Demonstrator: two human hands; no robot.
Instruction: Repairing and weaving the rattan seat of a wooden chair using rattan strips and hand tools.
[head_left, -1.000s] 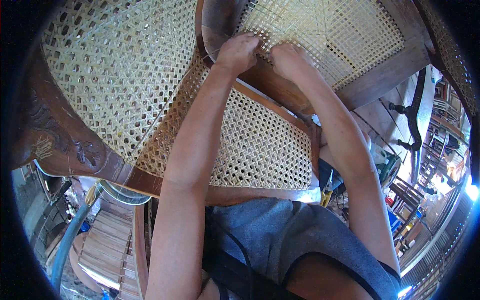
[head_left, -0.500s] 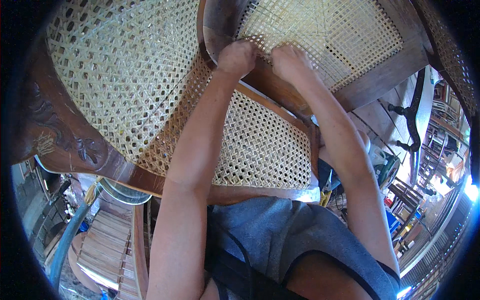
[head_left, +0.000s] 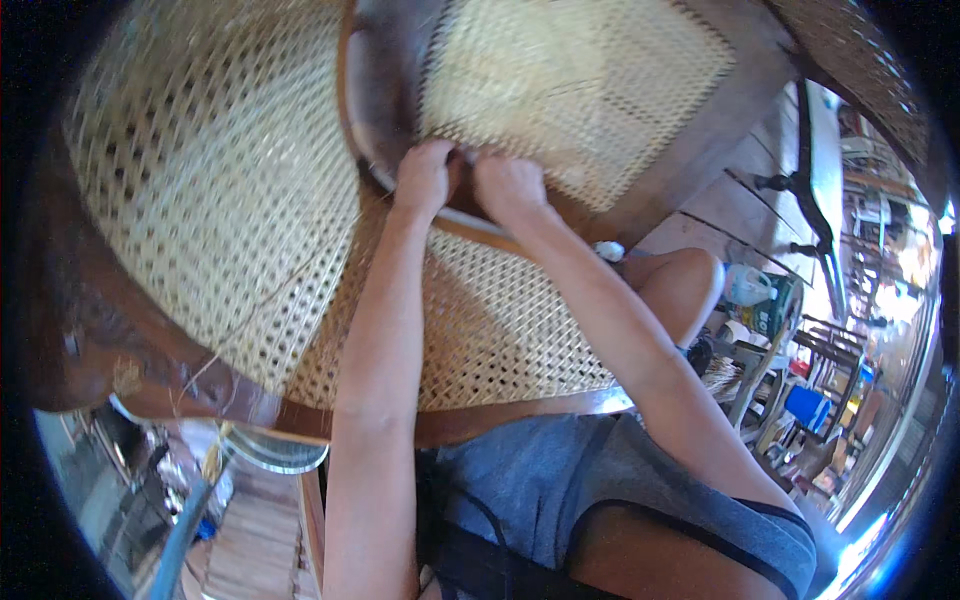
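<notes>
Woven cane fills a dark wooden frame ahead of me, its mesh panel pale and tightly laced. At this frame's near left corner my left hand is closed, fingers curled inward. Close beside it, knuckles up, my right hand is closed too at the panel's near edge. Whatever lies between the fingers is hidden and slightly blurred. A larger cane panel spreads to the left, with a thin loose strand across it. Below my hands is another cane panel, partly in shadow.
A carved wooden rim borders the left cane. Beyond my right arm are a translucent jug, a blue container and cluttered shelves. A slatted wooden piece and a blue-grey pole are at lower left.
The view has shifted, and the frame and cane panels now sit further left. Both hands appear lower and left in the picture, still closed and close together at the panel's edge.
</notes>
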